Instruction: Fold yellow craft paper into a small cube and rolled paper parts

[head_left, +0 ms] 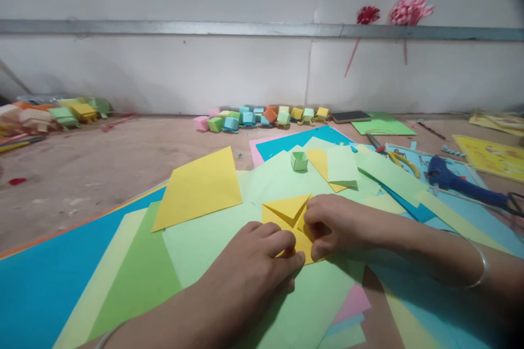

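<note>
A yellow square of paper (289,206) lies on light green sheets in front of me, its corners folded in toward the middle. My left hand (262,251) presses on its near left side, with the thumb along the front edge and the fingers curled over the paper. On the right, my right hand (329,224) pinches the paper's right side between bent fingers and thumb. Part of the paper is hidden under both hands. Just beyond it stands a small open green paper box (299,161). A larger flat yellow sheet (200,188) lies to the left.
Several small folded paper figures (248,118) line the wall, with another heap (65,113) at the left. Pliers (403,164) and a blue glue gun (462,182) lie right, near a green sheet (385,124). Blue sheets (53,267) spread at the left front.
</note>
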A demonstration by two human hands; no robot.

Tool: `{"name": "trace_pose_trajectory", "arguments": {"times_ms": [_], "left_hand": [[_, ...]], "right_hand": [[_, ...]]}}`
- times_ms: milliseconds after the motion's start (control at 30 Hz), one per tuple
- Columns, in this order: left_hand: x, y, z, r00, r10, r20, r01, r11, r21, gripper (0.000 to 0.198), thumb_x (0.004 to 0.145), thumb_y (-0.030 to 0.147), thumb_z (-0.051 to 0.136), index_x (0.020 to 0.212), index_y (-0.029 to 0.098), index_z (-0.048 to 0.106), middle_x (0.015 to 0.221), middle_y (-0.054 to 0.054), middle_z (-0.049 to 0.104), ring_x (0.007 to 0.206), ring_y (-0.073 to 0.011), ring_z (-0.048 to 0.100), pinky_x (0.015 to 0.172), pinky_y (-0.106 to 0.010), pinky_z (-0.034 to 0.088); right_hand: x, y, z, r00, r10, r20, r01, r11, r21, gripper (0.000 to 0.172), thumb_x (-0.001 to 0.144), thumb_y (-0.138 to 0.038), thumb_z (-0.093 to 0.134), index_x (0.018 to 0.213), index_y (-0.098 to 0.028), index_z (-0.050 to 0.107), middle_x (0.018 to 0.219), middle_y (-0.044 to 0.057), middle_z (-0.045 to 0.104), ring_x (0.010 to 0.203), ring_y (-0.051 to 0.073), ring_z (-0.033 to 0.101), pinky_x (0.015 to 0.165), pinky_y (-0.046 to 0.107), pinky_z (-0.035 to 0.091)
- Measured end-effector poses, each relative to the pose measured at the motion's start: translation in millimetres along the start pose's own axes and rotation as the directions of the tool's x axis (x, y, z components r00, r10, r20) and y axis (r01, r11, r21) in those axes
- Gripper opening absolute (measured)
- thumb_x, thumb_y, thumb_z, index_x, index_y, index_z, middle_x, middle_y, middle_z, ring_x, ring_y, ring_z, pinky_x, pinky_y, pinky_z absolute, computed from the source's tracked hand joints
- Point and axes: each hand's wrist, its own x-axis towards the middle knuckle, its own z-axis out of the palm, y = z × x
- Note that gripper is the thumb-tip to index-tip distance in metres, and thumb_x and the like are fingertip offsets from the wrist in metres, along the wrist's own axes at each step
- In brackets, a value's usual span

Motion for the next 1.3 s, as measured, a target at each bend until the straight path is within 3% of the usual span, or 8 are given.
{"name": "trace_pose_trajectory", "arguments": {"times_ms": [267, 433, 533, 667, 867, 967, 1133, 1300], "left_hand": [[0.5, 2.9, -4.1, 1.000, -0.018, 0.019, 0.019, 0.999, -0.040, 0.011, 0.091, 0.031, 0.060, 0.097, 0.024, 0.065, 0.090, -0.001, 0.063, 0.083, -0.0199, 0.057, 0.075, -0.034, 0.038], [5.5, 11.8, -0.9, 1.000, -0.008, -0.010, 0.008, 1.000, 0.006, 0.044, 0.086, 0.059, 0.059, 0.119, 0.030, 0.058, 0.089, -0.001, 0.061, 0.076, -0.0205, 0.050, 0.071, -0.035, 0.035], [5.5, 13.8, 2.8, 0.999, 0.016, -0.049, -0.011, 0.995, 0.094, 0.052, 0.081, 0.064, 0.061, 0.122, 0.031, 0.057, 0.088, -0.002, 0.061, 0.077, -0.0219, 0.049, 0.072, -0.036, 0.035], [-2.6, 10.5, -0.5, 0.995, 0.086, -0.048, -0.079, 0.987, 0.141, 0.036, 0.087, 0.054, 0.061, 0.106, 0.024, 0.064, 0.088, -0.002, 0.063, 0.086, -0.0230, 0.054, 0.083, -0.040, 0.036], [-11.8, 6.0, -15.0, 0.994, 0.089, -0.062, -0.090, 0.996, -0.004, 0.028, 0.089, 0.039, 0.066, 0.070, 0.018, 0.061, 0.086, 0.001, 0.066, 0.093, -0.0192, 0.057, 0.089, -0.036, 0.037], [-13.3, 4.3, -20.9, 0.997, 0.048, -0.058, -0.051, 0.997, -0.061, 0.021, 0.086, 0.030, 0.070, 0.070, 0.018, 0.062, 0.093, 0.000, 0.068, 0.100, -0.0201, 0.057, 0.089, -0.036, 0.039], [-14.8, 2.1, -35.1, 0.998, 0.051, -0.036, -0.055, 0.992, -0.112, 0.012, 0.081, 0.018, 0.068, 0.071, 0.020, 0.062, 0.097, 0.001, 0.070, 0.118, -0.0241, 0.054, 0.105, -0.043, 0.033], [-13.4, -2.9, -43.4, 0.997, 0.067, -0.046, -0.076, 0.969, -0.235, 0.016, 0.079, 0.012, 0.068, 0.065, 0.019, 0.065, 0.103, -0.002, 0.071, 0.115, -0.0215, 0.059, 0.098, -0.034, 0.045]], "right_hand": [[-7.9, 2.6, -15.9, 0.990, -0.078, 0.114, 0.082, 0.996, -0.027, 0.027, 0.065, -0.019, 0.085, 0.073, -0.018, 0.060, 0.084, -0.002, 0.054, 0.078, 0.015, 0.050, 0.059, 0.024, 0.031], [-5.9, 6.0, -17.9, 0.985, -0.069, 0.158, 0.070, 0.998, -0.001, 0.031, 0.062, -0.019, 0.088, 0.072, -0.017, 0.059, 0.081, -0.004, 0.053, 0.074, 0.013, 0.049, 0.058, 0.023, 0.031], [-4.7, 8.0, -16.1, 0.987, -0.076, 0.143, 0.076, 0.997, 0.002, 0.031, 0.061, -0.019, 0.088, 0.072, -0.017, 0.059, 0.081, -0.004, 0.052, 0.073, 0.013, 0.048, 0.058, 0.023, 0.031], [-5.1, 11.1, -14.3, 0.986, -0.102, 0.136, 0.100, 0.995, 0.020, 0.030, 0.062, -0.019, 0.087, 0.072, -0.017, 0.058, 0.082, -0.004, 0.053, 0.074, 0.013, 0.049, 0.059, 0.023, 0.031], [-6.5, 11.2, -14.4, 0.985, -0.114, 0.128, 0.112, 0.993, 0.028, 0.031, 0.063, -0.017, 0.086, 0.071, -0.018, 0.056, 0.083, -0.004, 0.053, 0.076, 0.014, 0.049, 0.059, 0.023, 0.032], [-7.5, 8.4, -14.5, 0.986, -0.099, 0.135, 0.097, 0.995, 0.023, 0.030, 0.066, -0.016, 0.084, 0.070, -0.018, 0.055, 0.082, -0.003, 0.053, 0.076, 0.014, 0.049, 0.059, 0.024, 0.032], [-6.6, 5.9, -14.9, 0.989, -0.060, 0.135, 0.057, 0.998, 0.025, 0.029, 0.063, -0.014, 0.085, 0.071, -0.018, 0.057, 0.080, -0.004, 0.051, 0.074, 0.013, 0.048, 0.059, 0.023, 0.033], [-16.9, -8.0, -20.2, 0.995, -0.019, 0.100, 0.029, 0.994, -0.102, 0.026, 0.064, -0.014, 0.084, 0.075, -0.019, 0.061, 0.086, 0.000, 0.057, 0.082, 0.018, 0.053, 0.066, 0.026, 0.038]]}}
